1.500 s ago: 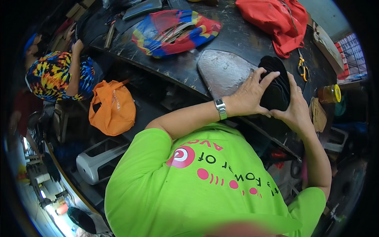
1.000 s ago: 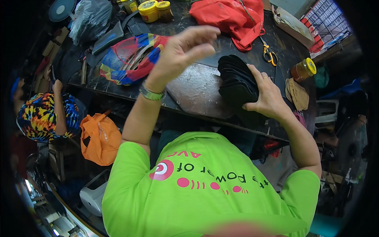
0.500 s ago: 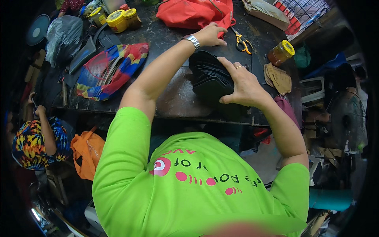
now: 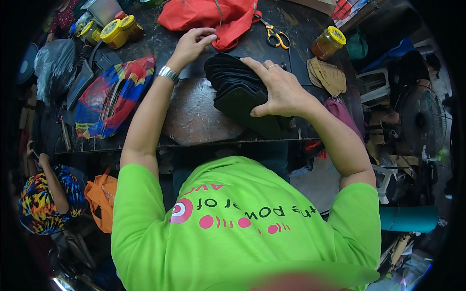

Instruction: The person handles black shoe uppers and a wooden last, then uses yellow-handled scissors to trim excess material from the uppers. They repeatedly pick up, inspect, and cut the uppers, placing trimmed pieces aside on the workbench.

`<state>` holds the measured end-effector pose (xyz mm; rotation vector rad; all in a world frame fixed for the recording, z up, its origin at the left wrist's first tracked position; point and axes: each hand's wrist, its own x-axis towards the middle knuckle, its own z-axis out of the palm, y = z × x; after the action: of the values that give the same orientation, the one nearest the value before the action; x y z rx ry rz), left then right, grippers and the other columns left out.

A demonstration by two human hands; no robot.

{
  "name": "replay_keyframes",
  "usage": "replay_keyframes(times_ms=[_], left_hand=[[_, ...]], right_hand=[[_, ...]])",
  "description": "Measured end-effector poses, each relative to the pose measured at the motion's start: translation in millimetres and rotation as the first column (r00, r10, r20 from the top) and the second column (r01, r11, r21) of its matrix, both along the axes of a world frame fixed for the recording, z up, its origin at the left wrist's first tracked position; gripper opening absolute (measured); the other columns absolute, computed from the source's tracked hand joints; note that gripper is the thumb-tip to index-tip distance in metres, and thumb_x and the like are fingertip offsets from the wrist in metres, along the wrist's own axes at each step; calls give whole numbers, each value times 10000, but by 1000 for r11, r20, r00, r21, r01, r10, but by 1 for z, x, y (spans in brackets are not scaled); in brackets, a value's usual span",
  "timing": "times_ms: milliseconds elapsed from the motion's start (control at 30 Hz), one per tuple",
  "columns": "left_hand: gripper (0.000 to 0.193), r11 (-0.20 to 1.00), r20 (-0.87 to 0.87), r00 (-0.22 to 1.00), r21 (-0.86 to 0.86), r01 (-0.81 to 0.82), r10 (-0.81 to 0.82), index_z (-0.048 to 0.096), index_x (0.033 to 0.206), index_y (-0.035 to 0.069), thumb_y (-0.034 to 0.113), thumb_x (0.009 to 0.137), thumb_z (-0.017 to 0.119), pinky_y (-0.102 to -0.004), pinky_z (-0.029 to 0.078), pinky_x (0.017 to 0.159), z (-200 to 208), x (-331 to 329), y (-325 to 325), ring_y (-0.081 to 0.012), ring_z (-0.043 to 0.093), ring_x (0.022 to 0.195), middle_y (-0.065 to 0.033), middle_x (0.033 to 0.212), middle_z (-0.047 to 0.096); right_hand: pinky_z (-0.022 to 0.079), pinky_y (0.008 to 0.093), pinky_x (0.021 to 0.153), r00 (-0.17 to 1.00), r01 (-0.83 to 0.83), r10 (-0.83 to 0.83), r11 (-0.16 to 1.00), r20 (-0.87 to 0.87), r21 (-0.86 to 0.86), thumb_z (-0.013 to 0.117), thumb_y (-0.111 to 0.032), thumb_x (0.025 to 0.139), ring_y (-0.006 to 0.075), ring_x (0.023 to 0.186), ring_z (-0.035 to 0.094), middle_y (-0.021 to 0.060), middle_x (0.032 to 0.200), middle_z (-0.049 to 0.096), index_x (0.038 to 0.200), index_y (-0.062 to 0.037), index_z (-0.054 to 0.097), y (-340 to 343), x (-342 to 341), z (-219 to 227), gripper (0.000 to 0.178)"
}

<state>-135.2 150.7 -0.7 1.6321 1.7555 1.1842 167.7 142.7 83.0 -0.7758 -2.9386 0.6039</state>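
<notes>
My right hand (image 4: pixel 284 89) grips a fanned stack of black flat pieces (image 4: pixel 235 80) standing at the table's front edge. Its fingers lie over the stack's right side, with the thumb lower down; what the pieces are made of I cannot tell. My left hand (image 4: pixel 193 46), with a metal watch at the wrist, hovers beside the lower edge of a red cloth bag (image 4: pixel 208 17). Its fingers are loosely bent and apart, with nothing visible in them. Below that hand, a worn brown board (image 4: pixel 199 116) lies on the dark table.
Orange-handled scissors (image 4: pixel 276 38), a yellow-lidded jar (image 4: pixel 328 42) and tan flat pieces (image 4: pixel 327 76) lie to the right. A colourful mesh bag (image 4: pixel 116 97), yellow tubs (image 4: pixel 113 35) and a grey plastic bag (image 4: pixel 54 70) are on the left. Another person (image 4: pixel 51 194) sits at far left.
My left hand has drawn back leftward from the red bag's right corner. My right hand stays on the black stack. The whole view has shifted a little.
</notes>
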Motion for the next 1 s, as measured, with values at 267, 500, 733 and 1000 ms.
replay_keyframes(times_ms=[267, 500, 733, 1000], left_hand=[[935, 1000, 884, 468, -14, -5, 15, 106, 1552, 23, 278, 894, 718, -406, 270, 1154, -7, 98, -137, -283, 344, 1401, -216, 1542, 239], [1055, 994, 912, 395, 93, 54, -107, -22, 1557, 16, 94, 836, 744, -393, 243, 1174, -19, 140, -142, -325, 162, 1486, -235, 1590, 135], [753, 982, 969, 204, 106, 158, -138, 310, 1476, 1, 69, 845, 715, -367, 414, 1075, -7, 145, -153, -238, 506, 1274, -135, 1403, 489], [710, 977, 872, 442, 195, 85, -212, 460, 1397, -3, 399, 853, 675, -412, 439, 1059, -38, 114, -192, -280, 558, 1228, -141, 1355, 553]], right_hand=[[349, 406, 1120, 997, 42, -52, 983, -52, -177, 854, -311, 537, 375, 1342, 438, 237, 1434, 453, 1517, -112, 318, 31, -1, -5, 1135], [339, 338, 1117, 966, 50, -145, 918, -214, -394, 844, -262, 543, 271, 1326, 468, 193, 1427, 488, 1497, -37, 368, 37, -3, -3, 1089], [358, 326, 1097, 916, 34, -210, 889, -342, -456, 865, -219, 548, 250, 1279, 496, 174, 1388, 519, 1492, -33, 379, -1, 1, 11, 1078], [347, 319, 1109, 868, -83, -153, 893, -472, -442, 886, -234, 573, 232, 1288, 485, 169, 1404, 494, 1493, 24, 314, -50, -19, 12, 1114]])
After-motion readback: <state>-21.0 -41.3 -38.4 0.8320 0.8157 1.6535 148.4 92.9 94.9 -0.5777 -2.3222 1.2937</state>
